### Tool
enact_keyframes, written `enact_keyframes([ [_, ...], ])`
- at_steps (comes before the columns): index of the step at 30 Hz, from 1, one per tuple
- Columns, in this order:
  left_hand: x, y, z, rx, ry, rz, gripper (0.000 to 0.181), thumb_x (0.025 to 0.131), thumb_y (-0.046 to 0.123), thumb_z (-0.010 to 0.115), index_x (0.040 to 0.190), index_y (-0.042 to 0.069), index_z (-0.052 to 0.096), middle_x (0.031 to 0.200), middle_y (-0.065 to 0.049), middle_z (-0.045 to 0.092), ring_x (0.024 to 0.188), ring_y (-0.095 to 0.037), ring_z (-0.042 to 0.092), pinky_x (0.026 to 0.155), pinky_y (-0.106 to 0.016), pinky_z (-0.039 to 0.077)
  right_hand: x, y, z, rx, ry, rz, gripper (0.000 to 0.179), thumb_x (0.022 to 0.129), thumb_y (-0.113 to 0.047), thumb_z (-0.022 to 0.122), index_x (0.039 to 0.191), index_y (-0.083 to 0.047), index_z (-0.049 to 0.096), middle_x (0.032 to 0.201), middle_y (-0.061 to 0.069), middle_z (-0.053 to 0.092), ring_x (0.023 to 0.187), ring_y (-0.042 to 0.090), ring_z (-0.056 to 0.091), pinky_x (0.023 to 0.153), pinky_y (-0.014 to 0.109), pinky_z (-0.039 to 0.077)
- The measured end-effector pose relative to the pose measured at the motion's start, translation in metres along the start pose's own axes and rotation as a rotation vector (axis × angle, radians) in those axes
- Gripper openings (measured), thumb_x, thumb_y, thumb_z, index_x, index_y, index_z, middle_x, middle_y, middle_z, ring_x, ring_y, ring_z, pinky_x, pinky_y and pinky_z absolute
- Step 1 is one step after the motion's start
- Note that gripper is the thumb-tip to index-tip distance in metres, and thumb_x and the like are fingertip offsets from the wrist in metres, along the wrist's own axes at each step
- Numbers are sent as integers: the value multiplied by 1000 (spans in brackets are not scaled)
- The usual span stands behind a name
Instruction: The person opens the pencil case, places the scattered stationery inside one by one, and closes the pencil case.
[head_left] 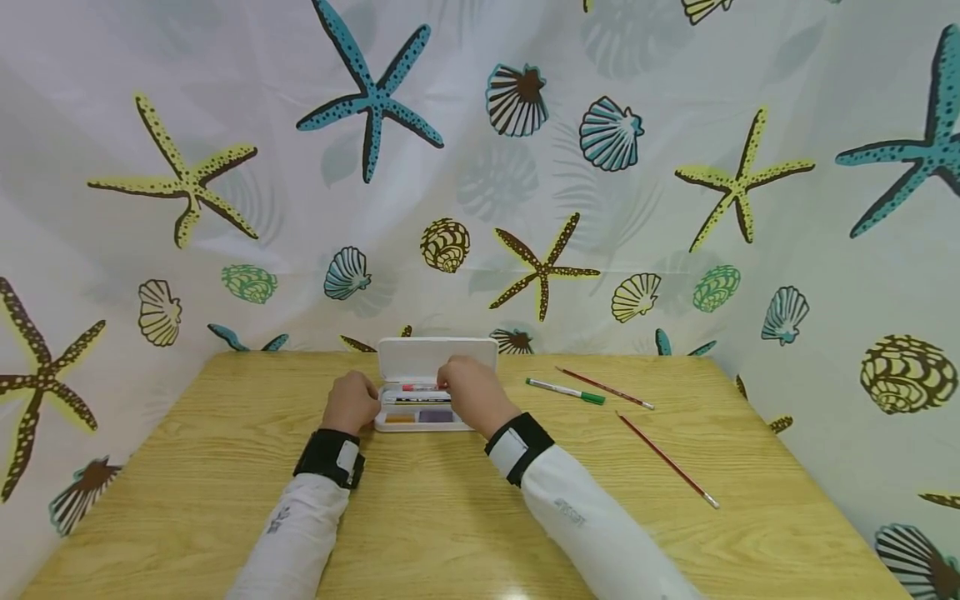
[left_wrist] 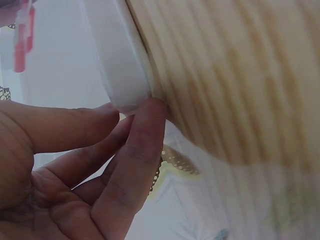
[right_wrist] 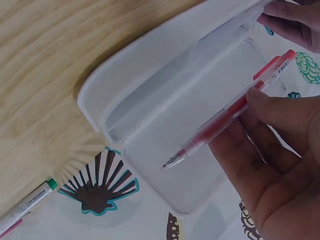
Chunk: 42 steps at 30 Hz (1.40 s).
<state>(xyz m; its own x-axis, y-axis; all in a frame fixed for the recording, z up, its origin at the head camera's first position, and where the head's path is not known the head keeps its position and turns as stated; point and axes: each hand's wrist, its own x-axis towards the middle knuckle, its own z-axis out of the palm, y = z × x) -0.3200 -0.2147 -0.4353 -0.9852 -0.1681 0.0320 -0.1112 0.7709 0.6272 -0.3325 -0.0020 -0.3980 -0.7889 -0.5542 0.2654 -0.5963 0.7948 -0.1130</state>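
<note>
A white pencil case (head_left: pixel 397 352) stands at the back of the table with its lid up. My left hand (head_left: pixel 351 404) grips the case's left end; in the left wrist view, thumb and fingers pinch its white corner (left_wrist: pixel 125 75). Over the case, my right hand (right_wrist: pixel 280 155) holds a clear pen with red ink (right_wrist: pixel 220 120) between thumb and fingers, its tip pointing down toward the lid side. Inside the case lie a slim dark-striped writing tool (head_left: pixel 420 401), an orange block (head_left: pixel 400 418) and a purple block (head_left: pixel 435 416). My right hand hides the case's right part.
Right of the case lie a green-capped marker (head_left: pixel 562 390) and two dark red pencils, one farther back (head_left: pixel 603 387) and one nearer (head_left: pixel 667 458). A patterned cloth (head_left: pixel 450 308) with starfish and shells hangs behind the wooden table (head_left: pixel 420 517).
</note>
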Motion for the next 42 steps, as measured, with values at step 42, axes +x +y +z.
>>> enact_keyframes([
  [42, -1, 2, -1, 4, 1, -9, 14, 83, -3, 67, 93, -8, 74, 88, -18, 70, 77, -30, 64, 63, -36, 53, 32, -7, 37, -138, -68, 26, 7, 91, -7, 77, 93, -12, 79, 92, 1, 74, 86, 16, 68, 76, 32, 56],
])
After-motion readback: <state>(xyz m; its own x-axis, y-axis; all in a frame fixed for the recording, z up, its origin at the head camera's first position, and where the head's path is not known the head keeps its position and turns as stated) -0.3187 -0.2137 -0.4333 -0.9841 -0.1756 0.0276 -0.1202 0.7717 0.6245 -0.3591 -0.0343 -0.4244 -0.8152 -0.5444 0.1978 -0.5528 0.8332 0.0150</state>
